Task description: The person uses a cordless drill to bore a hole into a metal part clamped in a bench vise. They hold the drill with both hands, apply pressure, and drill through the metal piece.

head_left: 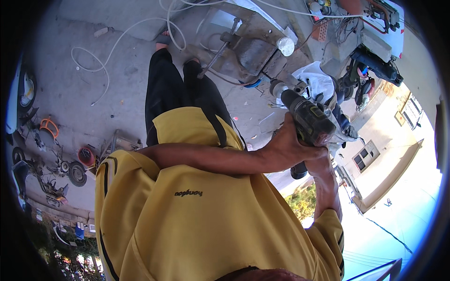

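A dark cordless drill [311, 119] is held in front of me on the right, its chuck pointing up and left at a metal vise [255, 56]. My left arm crosses my body, and my left hand [283, 147] is closed around the drill's rear and side. From the right, my right hand [321, 164] wraps the drill by its grip; part of its fingers is hidden. The drill's lower end [298, 171] shows below the hands. The bit tip reaches the vise's near side, but I cannot tell whether it touches. A long bar handle [218, 54] crosses the vise.
A round silver-white piece [285, 46] sits beside the vise. White plastic sheeting [316, 79] and a cluttered bench stand to the right. Pale hose [105, 65] loops over the concrete floor. Motorcycle parts and a wheel [77, 173] lie at left. My legs stand near the vise.
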Demonstrator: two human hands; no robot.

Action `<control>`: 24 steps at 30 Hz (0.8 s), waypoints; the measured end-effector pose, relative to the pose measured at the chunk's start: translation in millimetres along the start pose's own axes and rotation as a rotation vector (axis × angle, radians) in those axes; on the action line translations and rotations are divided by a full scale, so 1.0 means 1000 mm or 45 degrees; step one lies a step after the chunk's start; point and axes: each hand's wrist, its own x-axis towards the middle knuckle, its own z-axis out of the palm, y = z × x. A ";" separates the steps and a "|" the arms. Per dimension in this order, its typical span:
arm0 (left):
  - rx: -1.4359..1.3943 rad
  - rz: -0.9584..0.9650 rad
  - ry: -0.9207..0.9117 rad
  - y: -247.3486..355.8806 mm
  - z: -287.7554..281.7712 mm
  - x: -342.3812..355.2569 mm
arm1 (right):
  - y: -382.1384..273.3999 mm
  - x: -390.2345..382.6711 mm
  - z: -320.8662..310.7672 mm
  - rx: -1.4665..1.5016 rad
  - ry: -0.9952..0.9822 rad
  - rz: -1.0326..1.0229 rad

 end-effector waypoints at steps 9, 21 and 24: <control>0.045 -0.009 0.021 0.009 0.001 -0.001 | 0.001 0.004 -0.002 0.083 -0.007 0.054; -0.005 -0.018 0.025 0.002 0.001 0.000 | 0.001 0.009 -0.006 0.087 -0.018 0.017; -0.026 -0.020 0.044 0.003 0.004 0.002 | 0.003 0.008 -0.009 0.025 -0.014 0.032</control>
